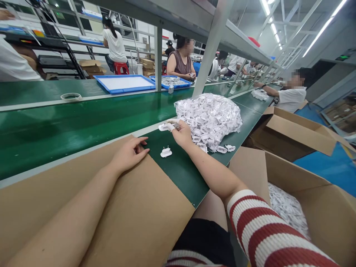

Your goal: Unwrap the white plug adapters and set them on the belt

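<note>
Over the green bench my right hand point(183, 135) pinches a white plug piece point(164, 127), with white covers on the fingertips. My left hand point(130, 154) rests on the edge of a flat cardboard sheet point(133, 207), its fingers slightly bent and thumb apart, with nothing in it. Between the hands, a white two-pin plug point(166, 152) lies on the bench with its pins up. Just beyond my right hand is a clear plastic bag point(211, 115) heaped with white plug parts. Several loose white parts point(221, 149) lie at its near edge.
A green conveyor belt point(83, 126) runs beyond the bench. Blue trays point(125, 91) and a tape roll point(71, 97) sit across it. A metal post point(213, 48) rises behind the bag. Open cardboard boxes point(300, 174) stand at right. Several people work nearby.
</note>
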The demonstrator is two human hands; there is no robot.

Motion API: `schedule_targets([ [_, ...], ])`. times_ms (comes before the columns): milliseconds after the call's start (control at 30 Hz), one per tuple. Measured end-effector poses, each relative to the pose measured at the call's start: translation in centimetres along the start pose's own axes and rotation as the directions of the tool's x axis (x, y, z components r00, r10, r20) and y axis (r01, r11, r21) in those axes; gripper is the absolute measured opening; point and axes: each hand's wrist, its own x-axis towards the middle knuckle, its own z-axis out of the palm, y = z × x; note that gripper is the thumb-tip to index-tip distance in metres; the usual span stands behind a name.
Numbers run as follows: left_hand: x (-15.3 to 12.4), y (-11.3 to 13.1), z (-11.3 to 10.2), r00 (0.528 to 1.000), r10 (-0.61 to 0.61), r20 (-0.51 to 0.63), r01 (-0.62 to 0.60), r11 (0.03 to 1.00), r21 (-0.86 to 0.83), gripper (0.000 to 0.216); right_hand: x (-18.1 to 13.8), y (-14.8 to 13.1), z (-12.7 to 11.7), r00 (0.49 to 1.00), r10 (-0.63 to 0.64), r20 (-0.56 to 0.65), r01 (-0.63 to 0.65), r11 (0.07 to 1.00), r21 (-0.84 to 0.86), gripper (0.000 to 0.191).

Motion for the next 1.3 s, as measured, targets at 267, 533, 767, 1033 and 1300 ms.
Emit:
schedule_targets([
  [267,-0.1,0.1,0.0,1.0,-0.002,0.003,0.002,1.0,0.001,0.059,0.4,1.2,-0.6,0.997,0.075,-0.011,-0.076,0.965,-0.25,0.018],
  [533,0.0,0.1,0.0,1.0,0.01,0.001,-0.01,1.0,0.011,0.058,-0.1,0.8,-0.4,0.991,0.048,0.126,0.003,0.926,-0.377,0.022],
  [767,-0.1,0.1,-0.1,1.0,-0.003,0.009,0.003,1.0,0.007,0.058,-0.3,0.5,-0.4,0.995,-0.095,0.018,0.096,0.938,-0.333,0.033],
  [1033,-0.2,0.3,-0.2,1.0,0.0,0.011,-0.001,1.0,0.018,0.058,-0.7,0.1,-0.2,0.991,0.054,0.12,0.006,0.892,-0.451,0.032],
  [1300,-0.2,-0.2,0.1,1.0,0.024,0.004,-0.024,1.0,-0.011,0.058,-1.1,-0.6,1.0,0.978,0.2,0.061,-0.197,0.979,-0.049,0.017],
])
